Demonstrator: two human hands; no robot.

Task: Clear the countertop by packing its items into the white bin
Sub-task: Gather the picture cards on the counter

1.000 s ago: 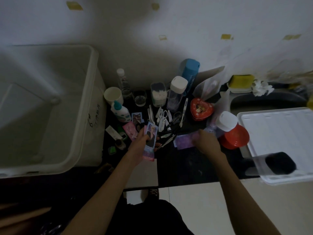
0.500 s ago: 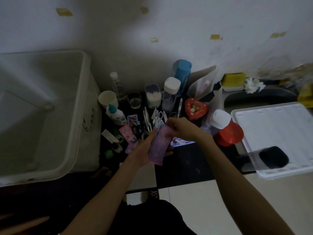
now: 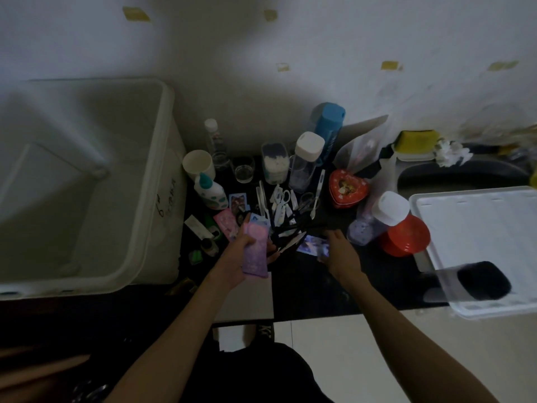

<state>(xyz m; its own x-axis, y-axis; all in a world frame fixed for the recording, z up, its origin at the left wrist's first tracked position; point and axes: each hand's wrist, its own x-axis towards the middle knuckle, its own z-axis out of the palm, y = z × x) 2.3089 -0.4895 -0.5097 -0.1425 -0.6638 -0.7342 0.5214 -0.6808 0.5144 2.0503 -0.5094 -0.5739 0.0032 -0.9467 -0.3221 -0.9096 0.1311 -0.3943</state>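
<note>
Almost nothing is packed yet: the white bin (image 3: 87, 181) at the left looks empty. A purple card stack (image 3: 255, 248) is gripped by the left hand (image 3: 241, 257); another photo card (image 3: 312, 245) on the countertop (image 3: 305, 286) is pinched by the right hand (image 3: 340, 254). Bottles remain.

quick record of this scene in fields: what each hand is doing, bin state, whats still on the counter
left hand: grips a stack of cards, purple one on top
right hand: on a photo card lying on the countertop; grip unclear
white bin: left of the clutter, looks empty
still out: white cup, red heart tin, blue bottle, scissors
</note>
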